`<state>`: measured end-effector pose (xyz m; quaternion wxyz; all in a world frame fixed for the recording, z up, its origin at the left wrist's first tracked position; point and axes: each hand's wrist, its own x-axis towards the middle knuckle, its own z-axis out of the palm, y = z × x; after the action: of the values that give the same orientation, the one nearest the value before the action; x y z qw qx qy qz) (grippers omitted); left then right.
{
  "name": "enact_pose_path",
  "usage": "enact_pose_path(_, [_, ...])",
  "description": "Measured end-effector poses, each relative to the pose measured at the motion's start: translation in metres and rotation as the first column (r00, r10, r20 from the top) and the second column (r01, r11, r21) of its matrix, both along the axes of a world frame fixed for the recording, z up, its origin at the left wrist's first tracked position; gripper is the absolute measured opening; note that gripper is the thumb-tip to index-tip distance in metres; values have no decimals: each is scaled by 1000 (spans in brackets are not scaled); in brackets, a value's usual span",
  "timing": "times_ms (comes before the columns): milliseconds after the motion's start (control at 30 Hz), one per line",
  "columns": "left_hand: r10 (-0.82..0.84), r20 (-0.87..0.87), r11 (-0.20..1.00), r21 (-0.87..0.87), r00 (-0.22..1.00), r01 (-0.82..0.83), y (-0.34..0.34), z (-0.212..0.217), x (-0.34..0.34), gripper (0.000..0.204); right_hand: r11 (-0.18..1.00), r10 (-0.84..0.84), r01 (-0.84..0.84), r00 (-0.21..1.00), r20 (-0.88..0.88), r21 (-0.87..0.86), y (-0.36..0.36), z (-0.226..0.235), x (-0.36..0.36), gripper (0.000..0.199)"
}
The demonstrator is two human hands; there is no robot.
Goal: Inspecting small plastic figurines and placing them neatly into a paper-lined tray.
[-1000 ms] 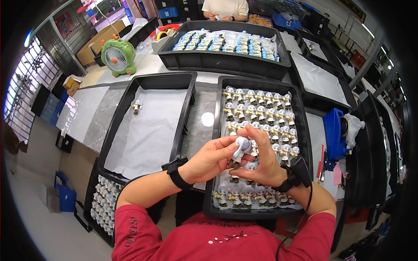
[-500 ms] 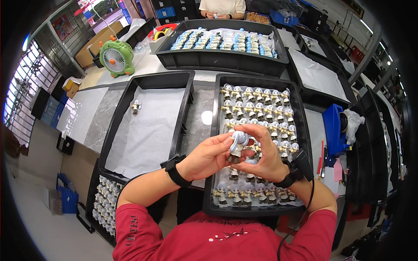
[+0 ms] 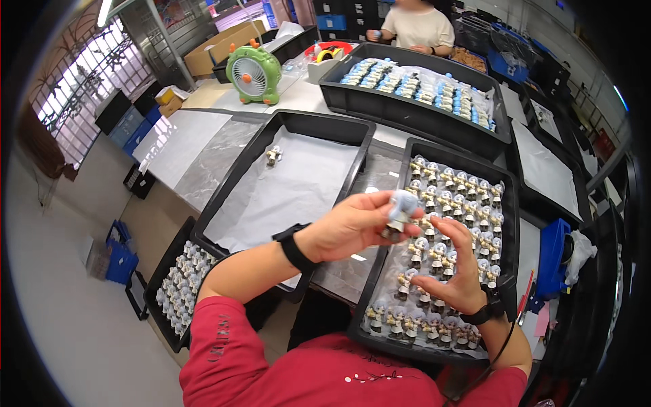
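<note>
The figurine [image 3: 400,211] is small and blurred, so its details are hard to make out; its lower end is hidden behind the left hand's [image 3: 352,227] fingers [image 3: 400,234], and the right palm is hidden, only its back showing. The figurine stands roughly upright, pale blue-white top up, darker base down, long axis near vertical. The left fingers pinch it at the base, holding it above the near tray [image 3: 505,224] of like figurines. The right hand [image 3: 456,271] sits just below and right, fingers [image 3: 453,234] spread loosely over the rows, not holding anything that shows. To the left, a paper-lined tray [image 3: 224,193] holds one lone figurine [image 3: 273,155] on the worktop [image 3: 203,169].
</note>
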<state>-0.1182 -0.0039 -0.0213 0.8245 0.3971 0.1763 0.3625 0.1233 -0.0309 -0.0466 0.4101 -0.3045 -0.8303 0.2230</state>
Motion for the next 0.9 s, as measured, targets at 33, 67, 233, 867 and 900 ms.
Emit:
enact_pose_path(33, [20,0,1000,-2,1000,-20,1,4,-5,40,1000,10,-11,999,33,24,1,0,1,82])
enact_pose_path(67, [27,8,1000,0,1000,-27,1,-1,-7,42,999,-1,-1,999,53,42,2,1,1,79])
enact_pose_path(233, [-21,26,996,-84,999,23,0,-20,-3,50,998,-15,12,999,43,69,4,2,-5,70])
enact_pose_path(867, [-99,-57,989,-119,993,91,-6,-27,8,43,945,-33,-56,964,264,323,0,4,-9,45])
enact_pose_path(900, [-101,-56,988,-120,993,94,-6,-27,9,43,945,-35,-54,964,265,322,2,6,-8,45])
